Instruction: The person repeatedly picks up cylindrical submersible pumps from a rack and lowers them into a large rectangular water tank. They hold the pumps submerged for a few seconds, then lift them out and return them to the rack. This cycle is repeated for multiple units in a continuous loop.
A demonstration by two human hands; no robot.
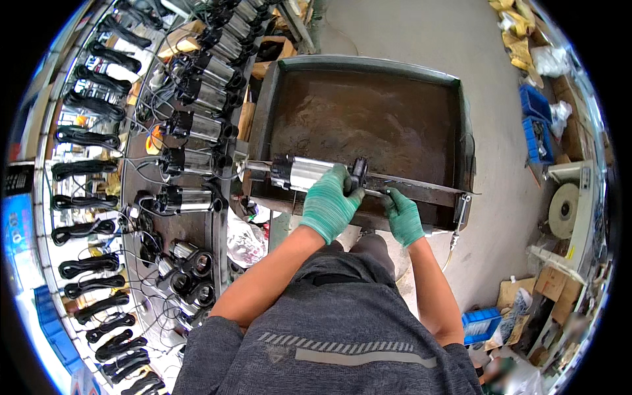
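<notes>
A silver cylindrical pump (307,174) with black ends lies sideways over the near part of a metal tank (368,61). My left hand (327,205), in a green glove, is closed round its right end, beside the black elbow fitting (358,174). A thin metal rod (374,193) runs from near that fitting to my right hand (404,217), also gloved in green. The right fingers are closed on the rod's end, partly hiding it. The pump's left end meets a metal bar (258,166) at the tank's left edge.
Left of the tank, a bench carries a row of similar pumps (192,125) with cables. Beyond hang several coiled black cables (87,136). A hose (454,243) drops from the tank's right corner. Blue bins (536,122) and a white machine (565,209) stand at right.
</notes>
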